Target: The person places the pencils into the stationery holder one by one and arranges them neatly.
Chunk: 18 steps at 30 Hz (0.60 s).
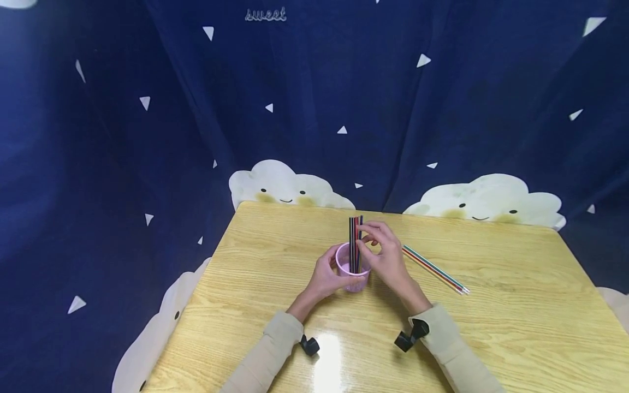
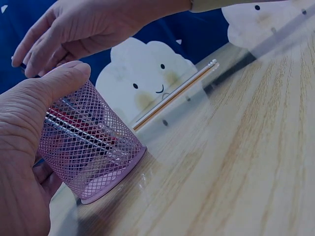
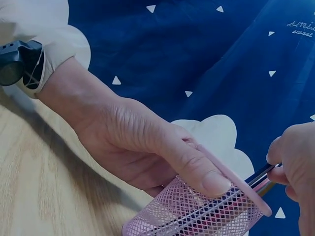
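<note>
A pink mesh pen holder (image 1: 354, 284) stands on the table, and the left hand (image 1: 326, 278) grips its side, thumb near the rim. Several slim pencils (image 1: 352, 245), black, red and blue, rise out of it; through the mesh (image 2: 93, 142) their lower ends show at the bottom. At their upper parts, the right hand (image 1: 388, 259) pinches pencils between thumb and fingers, seen also in the right wrist view as a hand (image 3: 298, 167) at the rim. How many it pinches I cannot tell.
To the right of the pen holder, a teal pencil (image 1: 432, 266) and a red pencil (image 1: 429, 268) lie side by side on the wooden table (image 1: 516, 305). Behind the table's far edge hangs a dark blue curtain (image 1: 314, 109) with white clouds and triangles.
</note>
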{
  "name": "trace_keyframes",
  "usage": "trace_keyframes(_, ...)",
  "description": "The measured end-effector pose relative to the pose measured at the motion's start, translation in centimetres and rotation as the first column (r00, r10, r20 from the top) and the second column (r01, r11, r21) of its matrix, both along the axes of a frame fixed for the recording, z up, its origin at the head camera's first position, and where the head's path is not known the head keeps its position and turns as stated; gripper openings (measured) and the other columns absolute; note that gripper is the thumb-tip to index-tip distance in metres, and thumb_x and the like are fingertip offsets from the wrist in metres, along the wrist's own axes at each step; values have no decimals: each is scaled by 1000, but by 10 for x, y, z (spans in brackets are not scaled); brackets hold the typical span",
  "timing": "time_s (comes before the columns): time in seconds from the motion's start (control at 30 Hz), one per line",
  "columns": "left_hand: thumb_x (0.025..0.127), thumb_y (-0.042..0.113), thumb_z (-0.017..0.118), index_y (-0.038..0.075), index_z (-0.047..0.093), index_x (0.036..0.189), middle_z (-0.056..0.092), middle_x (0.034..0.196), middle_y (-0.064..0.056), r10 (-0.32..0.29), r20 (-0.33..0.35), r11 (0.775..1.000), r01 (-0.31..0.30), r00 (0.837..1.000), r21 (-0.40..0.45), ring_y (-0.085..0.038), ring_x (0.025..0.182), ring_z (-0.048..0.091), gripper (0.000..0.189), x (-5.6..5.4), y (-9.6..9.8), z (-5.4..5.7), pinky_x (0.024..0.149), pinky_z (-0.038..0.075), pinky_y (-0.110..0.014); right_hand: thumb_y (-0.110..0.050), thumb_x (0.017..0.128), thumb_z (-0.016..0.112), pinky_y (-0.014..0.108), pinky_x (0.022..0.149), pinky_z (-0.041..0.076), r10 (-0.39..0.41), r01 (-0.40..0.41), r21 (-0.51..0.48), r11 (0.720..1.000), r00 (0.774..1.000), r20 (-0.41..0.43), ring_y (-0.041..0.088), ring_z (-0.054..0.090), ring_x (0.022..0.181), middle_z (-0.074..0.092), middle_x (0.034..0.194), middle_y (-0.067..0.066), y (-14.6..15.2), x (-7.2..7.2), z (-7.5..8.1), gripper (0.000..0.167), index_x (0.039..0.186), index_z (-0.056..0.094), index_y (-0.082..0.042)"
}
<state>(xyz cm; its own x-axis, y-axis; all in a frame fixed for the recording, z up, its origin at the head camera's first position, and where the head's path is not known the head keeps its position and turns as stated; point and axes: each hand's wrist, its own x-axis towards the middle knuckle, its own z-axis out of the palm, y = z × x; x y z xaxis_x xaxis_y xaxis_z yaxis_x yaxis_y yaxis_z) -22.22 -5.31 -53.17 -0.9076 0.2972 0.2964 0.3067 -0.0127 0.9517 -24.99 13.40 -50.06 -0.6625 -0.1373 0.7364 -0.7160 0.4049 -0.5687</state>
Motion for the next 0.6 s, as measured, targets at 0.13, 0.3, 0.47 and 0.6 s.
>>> trace_keyframes(0.13,71,-6,90,-9,53,142,62,133,-31,-8,6,1000,8,1000,5,-50,119,61,80,0,0,-1,105,49,-65,13,83,79,39,65,59,10,-10,17,1000,1000,27,23,74,79,67,119,13,-1,1,-2,39,120,74,0)
trace_keyframes(0.3,71,-5,90,-8,53,142,62,133,-31,-9,4,1000,9,1000,3,-50,120,60,80,1,-1,0,106,48,-66,12,85,77,42,64,60,1,-4,48,999,998,62,23,74,79,67,118,13,-3,1,-3,37,120,74,0)
trace_keyframes(0.47,71,-5,90,-8,54,142,63,134,-30,-4,2,1000,4,1000,-10,-48,120,61,80,1,-2,1,106,48,-64,10,87,76,39,66,60,-18,12,72,997,995,94,22,73,81,66,118,13,-3,2,-2,35,119,74,-1)
trace_keyframes(0.6,71,-4,91,-8,54,142,63,134,-29,-6,7,1000,6,1000,-11,-48,120,61,80,1,-2,2,107,49,-63,11,86,76,33,67,60,-22,14,82,997,995,98,22,73,81,66,119,14,-4,2,-2,34,118,74,-1)
